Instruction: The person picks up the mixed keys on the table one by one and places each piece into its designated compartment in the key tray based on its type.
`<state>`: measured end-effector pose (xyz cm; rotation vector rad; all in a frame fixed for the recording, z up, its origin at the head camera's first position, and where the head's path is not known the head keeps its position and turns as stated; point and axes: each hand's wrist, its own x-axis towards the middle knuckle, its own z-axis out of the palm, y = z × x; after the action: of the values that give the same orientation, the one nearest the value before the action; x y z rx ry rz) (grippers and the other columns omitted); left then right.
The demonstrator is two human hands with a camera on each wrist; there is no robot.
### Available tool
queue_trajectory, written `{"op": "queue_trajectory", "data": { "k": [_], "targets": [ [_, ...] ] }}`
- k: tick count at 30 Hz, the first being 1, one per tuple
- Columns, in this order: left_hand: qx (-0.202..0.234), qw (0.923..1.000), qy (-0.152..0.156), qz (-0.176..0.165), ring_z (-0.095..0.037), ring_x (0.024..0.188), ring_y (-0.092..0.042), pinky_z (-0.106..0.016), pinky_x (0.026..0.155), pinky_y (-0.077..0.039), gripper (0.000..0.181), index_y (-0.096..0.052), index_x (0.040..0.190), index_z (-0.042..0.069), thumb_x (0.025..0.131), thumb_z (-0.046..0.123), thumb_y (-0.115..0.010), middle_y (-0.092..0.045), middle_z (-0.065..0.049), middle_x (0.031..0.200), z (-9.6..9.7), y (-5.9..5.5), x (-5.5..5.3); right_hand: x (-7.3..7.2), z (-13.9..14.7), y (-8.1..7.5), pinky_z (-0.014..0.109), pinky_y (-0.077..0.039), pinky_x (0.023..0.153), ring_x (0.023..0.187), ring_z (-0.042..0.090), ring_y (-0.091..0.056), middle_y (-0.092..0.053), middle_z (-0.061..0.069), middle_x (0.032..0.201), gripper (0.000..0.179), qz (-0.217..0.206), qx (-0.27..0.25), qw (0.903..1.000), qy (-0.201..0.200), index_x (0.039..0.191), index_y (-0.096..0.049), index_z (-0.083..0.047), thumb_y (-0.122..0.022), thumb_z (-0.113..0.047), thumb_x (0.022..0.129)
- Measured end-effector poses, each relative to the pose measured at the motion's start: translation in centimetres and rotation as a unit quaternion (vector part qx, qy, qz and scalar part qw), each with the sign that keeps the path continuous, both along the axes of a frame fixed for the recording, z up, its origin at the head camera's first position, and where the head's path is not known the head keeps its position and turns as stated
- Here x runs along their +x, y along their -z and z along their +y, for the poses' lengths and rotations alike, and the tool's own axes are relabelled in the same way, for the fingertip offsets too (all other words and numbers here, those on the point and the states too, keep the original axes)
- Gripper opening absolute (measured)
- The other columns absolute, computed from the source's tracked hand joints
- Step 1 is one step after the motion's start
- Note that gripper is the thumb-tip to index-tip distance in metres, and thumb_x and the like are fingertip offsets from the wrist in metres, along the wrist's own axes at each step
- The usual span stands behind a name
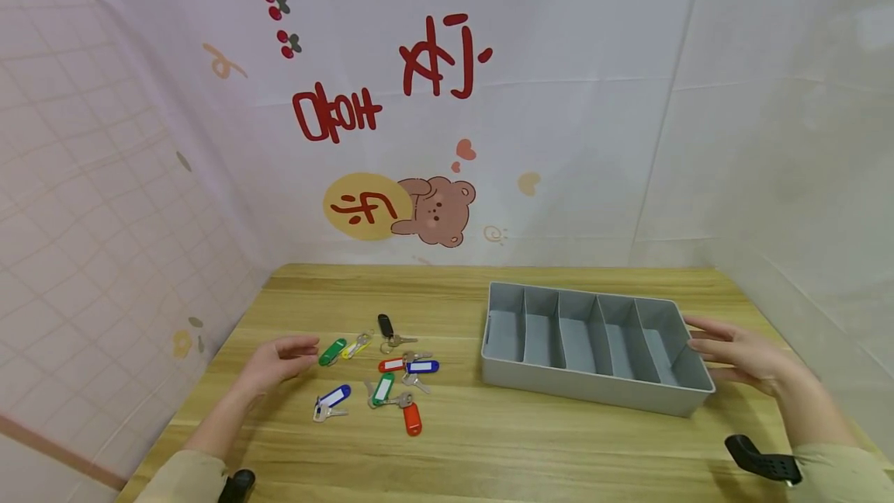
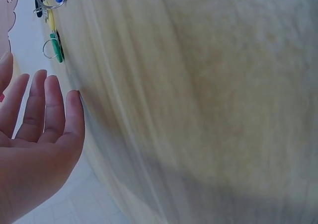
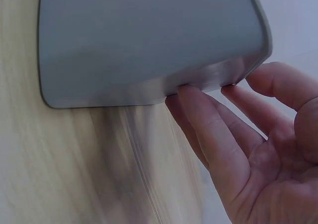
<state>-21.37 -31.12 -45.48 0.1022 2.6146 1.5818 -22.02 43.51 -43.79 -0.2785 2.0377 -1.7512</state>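
Observation:
My left hand [image 1: 275, 367] hovers with loosely extended fingers just left of a green key tag [image 1: 332, 352], holding nothing. Beside that tag lie a yellow key tag [image 1: 355, 348] and a black one [image 1: 386, 324] with its key. Closer in are a red tag [image 1: 392, 365], a blue tag [image 1: 422, 367], a second green tag [image 1: 382, 389], another red tag [image 1: 413, 419] and another blue tag [image 1: 337, 396], with keys among them. On the right, fingertips of my right hand [image 3: 268, 159] touch the end wall of a grey divided box [image 1: 594, 388].
Inside the box, upright dividers [image 1: 559, 324] form several compartments with nothing in them. The wooden table [image 1: 489, 449] meets a printed cloth [image 1: 580, 138] hanging behind and at both sides. A black band [image 1: 761, 463] circles my right wrist.

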Motion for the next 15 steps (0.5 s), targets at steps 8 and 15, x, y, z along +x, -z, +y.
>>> {"op": "queue_trajectory", "data": {
  "k": [8, 15],
  "targets": [
    [-0.017, 0.9998, 0.011, 0.004, -0.017, 0.101, -0.064, -0.023, 0.08, -0.052, 0.047, -0.058, 0.129, -0.011, 0.091, 0.011, -0.073, -0.065, -0.025, 0.119, -0.1, 0.0, -0.2, -0.4, -1.2, -0.1, 0.039, -0.055, 0.087, 0.106, 0.005, -0.06, -0.053, -0.013, 0.124, 0.046, 0.003, 0.012, 0.9999, 0.001, 0.135, -0.052, -0.04, -0.049, -0.007, 0.104],
    [-0.022, 0.9997, 0.007, 0.0, -0.023, 0.104, -0.064, -0.022, 0.079, -0.052, 0.047, -0.058, 0.129, -0.011, 0.09, 0.011, -0.074, -0.066, -0.024, 0.119, 0.1, 0.2, -0.4, -0.7, -2.2, -0.3, 0.04, -0.054, 0.087, 0.107, 0.005, -0.059, -0.049, 0.002, 0.135, 0.047, 0.008, 0.031, 0.9995, 0.004, 0.146, -0.046, -0.03, -0.051, -0.01, 0.104]
  ]
}}
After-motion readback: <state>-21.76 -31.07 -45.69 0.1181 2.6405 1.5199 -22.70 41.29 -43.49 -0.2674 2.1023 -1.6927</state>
